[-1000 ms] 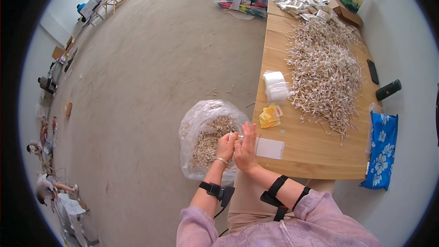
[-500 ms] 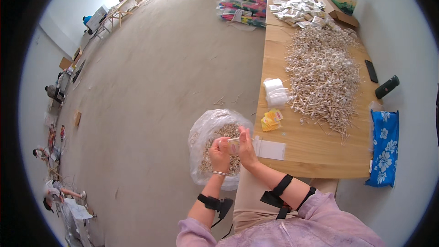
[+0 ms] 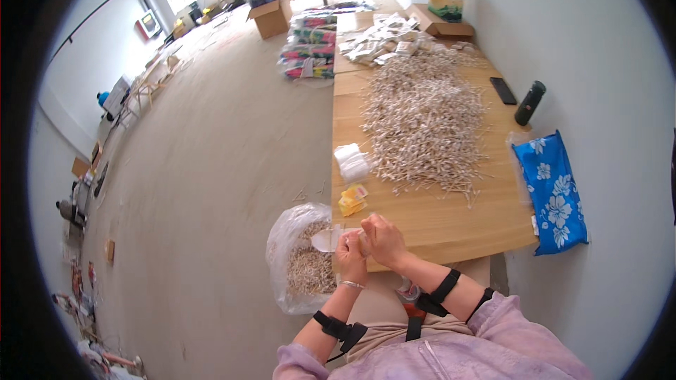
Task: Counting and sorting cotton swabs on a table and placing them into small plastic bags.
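Mostly hidden between both hands (image 3: 351,255) (image 3: 386,241), the packet's (image 3: 363,242) long axis is unclear.

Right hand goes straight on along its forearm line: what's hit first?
Likely the yellow cards by the table's left edge, ahead and slightly left of the right hand. Its height is unclear, so it might pass over them.

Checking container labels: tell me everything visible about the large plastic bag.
The large plastic bag looks thin, clear and crumpled, its wide mouth gaping upward. Loose cotton swabs with pale sticks lie inside. It sits left of the wooden table, near the left hand; a whitish piece overlaps its right side in view. What supports it, and whether the hand touches it, I can't tell.
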`<state>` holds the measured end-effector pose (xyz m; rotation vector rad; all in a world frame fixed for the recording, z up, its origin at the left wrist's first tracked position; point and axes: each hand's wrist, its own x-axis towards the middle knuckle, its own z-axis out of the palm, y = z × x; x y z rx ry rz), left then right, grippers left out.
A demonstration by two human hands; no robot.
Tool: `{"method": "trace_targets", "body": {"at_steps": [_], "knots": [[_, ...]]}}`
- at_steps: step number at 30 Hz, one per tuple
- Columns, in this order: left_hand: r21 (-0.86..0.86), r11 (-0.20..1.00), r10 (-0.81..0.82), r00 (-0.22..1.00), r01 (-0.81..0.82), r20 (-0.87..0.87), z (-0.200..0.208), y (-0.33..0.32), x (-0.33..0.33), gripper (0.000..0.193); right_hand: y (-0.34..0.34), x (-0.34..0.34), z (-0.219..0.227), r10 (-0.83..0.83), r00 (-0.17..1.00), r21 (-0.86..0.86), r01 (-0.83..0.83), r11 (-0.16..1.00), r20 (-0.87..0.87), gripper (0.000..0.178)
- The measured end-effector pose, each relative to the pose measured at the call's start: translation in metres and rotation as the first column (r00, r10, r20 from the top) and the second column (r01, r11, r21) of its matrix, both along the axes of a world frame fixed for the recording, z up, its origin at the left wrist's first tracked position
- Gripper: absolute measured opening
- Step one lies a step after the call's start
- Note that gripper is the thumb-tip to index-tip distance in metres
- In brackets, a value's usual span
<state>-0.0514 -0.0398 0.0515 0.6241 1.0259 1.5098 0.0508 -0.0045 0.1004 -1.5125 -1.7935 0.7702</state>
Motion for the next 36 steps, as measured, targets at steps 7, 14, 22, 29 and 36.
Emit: {"method": "trace_targets", "body": {"at_steps": [7,14,22,29,36], "knots": [[-0.036,0.774,-0.627,0.756,0.633,-0.19,0.009,0.0,0.01,0.035,-0.009,0.073,0.023,0.313,0.939,0.177,-0.335,0.925,0.141,0.031],[-0.202,0.55,-0.823,0.484,0.81,-0.298,0.022,-0.003,0.03,0.018,-0.026,0.087,0.032,0.448,0.815,0.071,-0.505,0.86,0.368,0.029],[-0.029,0.622,-0.78,0.616,0.783,-0.112,0.008,-0.002,0.02,0.018,-0.008,0.087,0.023,0.452,0.884,0.288,-0.467,0.836,0.12,0.035],[-0.09,0.708,-0.704,0.71,0.701,-0.001,0.036,0.001,0.018,0.017,-0.017,0.098,0.024,0.373,0.925,0.34,-0.329,0.881,-0.07,0.023],[-0.016,0.733,-0.675,0.724,0.68,-0.143,0.035,-0.001,0.022,0.016,-0.024,0.092,0.028,0.275,0.961,0.468,-0.249,0.848,0.014,0.018]]}}
